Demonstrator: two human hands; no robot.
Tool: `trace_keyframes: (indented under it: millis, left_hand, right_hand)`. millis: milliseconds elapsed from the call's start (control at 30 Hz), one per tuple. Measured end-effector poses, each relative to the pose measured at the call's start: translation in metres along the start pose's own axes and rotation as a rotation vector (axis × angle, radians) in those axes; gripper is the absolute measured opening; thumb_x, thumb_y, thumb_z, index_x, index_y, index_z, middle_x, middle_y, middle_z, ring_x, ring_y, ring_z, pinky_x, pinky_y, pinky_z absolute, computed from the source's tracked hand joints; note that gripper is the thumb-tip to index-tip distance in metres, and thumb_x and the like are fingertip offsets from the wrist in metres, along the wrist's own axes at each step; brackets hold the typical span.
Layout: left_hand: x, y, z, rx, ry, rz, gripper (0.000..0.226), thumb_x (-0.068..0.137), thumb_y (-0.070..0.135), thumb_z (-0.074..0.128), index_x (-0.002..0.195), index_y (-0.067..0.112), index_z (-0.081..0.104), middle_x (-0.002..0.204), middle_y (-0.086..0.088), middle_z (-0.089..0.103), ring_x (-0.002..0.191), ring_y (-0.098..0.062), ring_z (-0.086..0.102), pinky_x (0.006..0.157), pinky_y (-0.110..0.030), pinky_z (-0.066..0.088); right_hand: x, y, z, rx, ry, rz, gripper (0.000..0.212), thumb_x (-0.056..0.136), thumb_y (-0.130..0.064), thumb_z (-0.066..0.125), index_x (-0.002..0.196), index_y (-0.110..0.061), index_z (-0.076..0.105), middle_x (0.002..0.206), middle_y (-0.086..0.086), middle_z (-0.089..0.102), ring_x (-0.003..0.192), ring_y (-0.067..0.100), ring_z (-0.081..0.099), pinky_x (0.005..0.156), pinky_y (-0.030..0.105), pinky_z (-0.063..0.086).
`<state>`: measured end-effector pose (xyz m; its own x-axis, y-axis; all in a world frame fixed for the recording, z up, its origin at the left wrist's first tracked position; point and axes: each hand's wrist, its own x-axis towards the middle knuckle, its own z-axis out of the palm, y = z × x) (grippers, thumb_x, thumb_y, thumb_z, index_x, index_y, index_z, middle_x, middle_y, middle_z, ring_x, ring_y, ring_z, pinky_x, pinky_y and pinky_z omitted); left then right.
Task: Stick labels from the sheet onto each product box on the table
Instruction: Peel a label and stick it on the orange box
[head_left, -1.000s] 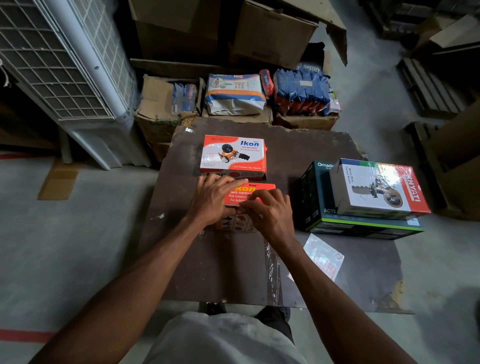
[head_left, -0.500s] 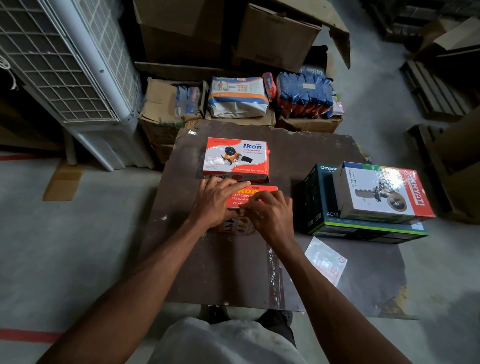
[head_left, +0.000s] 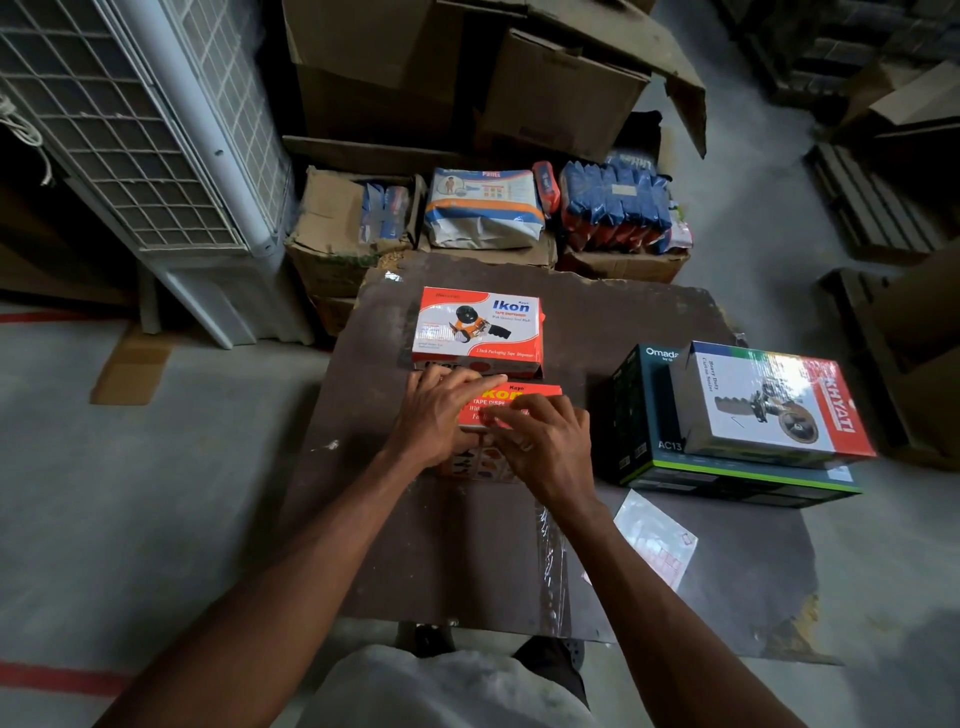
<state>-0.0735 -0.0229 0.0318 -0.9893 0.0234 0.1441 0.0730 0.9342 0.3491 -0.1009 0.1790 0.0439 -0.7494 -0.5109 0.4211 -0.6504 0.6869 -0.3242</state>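
Observation:
Two orange and white Ikon tape dispenser boxes lie on the dark table (head_left: 447, 551). The far box (head_left: 478, 330) lies untouched. The near box (head_left: 511, 400) is half hidden under both hands. My left hand (head_left: 441, 415) lies across its top with fingers stretched flat. My right hand (head_left: 545, 447) touches the same top with bent fingertips, close to the left fingers. Any label under them is hidden. The label sheet (head_left: 657, 545) lies on the table to the right of my right forearm. A white and red Khyati box (head_left: 769, 405) sits on a dark Omada box (head_left: 639, 415) at the right.
A strip of clear plastic (head_left: 550, 571) lies on the table under my right forearm. Beyond the far edge stand cardboard cartons (head_left: 332, 239) and packaged goods (head_left: 483, 208). A white cooler unit (head_left: 135, 130) stands at the left. Wooden pallets (head_left: 872, 202) lie at the right.
Both hands stay on the near Ikon box with only slight finger shifts. The view has drifted a little, so everything sits slightly lower in the frame.

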Motion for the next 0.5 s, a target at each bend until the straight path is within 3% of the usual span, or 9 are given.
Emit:
trace_keyframes:
  millis: [167,300,400,500]
  left_hand:
    - [-0.003,0.000,0.002,-0.121,-0.029,0.019,0.088,0.081,0.046,0.079,0.155,0.045,0.032,0.144,0.009,0.045,0.130,-0.018,0.035,0.102,-0.046,0.041]
    - [-0.011,-0.005,0.009,-0.313,0.062,0.023,0.100,0.076,0.033,0.087,0.156,0.044,0.029,0.160,0.007,0.021,0.145,-0.021,0.027,0.113,-0.044,0.040]
    - [-0.026,-0.013,0.024,-0.644,0.216,-0.110,0.116,0.069,0.041,0.092,0.161,0.032,0.021,0.163,0.001,0.022,0.150,-0.020,0.028,0.116,-0.037,0.037]
    - [-0.035,-0.018,0.049,-0.813,0.096,-0.341,0.126,0.067,0.043,0.091,0.161,0.036,0.008,0.166,0.005,0.023,0.152,-0.015,0.027,0.117,-0.037,0.035]
  right_hand:
    - [-0.005,-0.001,0.006,-0.061,-0.016,-0.030,0.031,0.084,-0.041,0.070,0.115,-0.041,0.076,0.113,-0.011,0.067,0.102,0.026,0.060,0.076,0.038,0.036]
    - [-0.009,0.000,0.007,-0.053,0.022,-0.039,0.030,0.087,-0.044,0.065,0.115,-0.041,0.076,0.115,-0.010,0.068,0.103,0.025,0.060,0.077,0.038,0.037]
    - [-0.004,0.005,0.005,-0.009,0.080,0.046,0.026,0.088,-0.039,0.071,0.112,-0.042,0.077,0.113,-0.011,0.067,0.103,0.024,0.058,0.076,0.040,0.038]
    - [0.002,0.010,0.005,-0.002,0.083,0.100,0.026,0.089,-0.040,0.069,0.113,-0.041,0.078,0.113,-0.011,0.067,0.103,0.024,0.056,0.075,0.040,0.037]
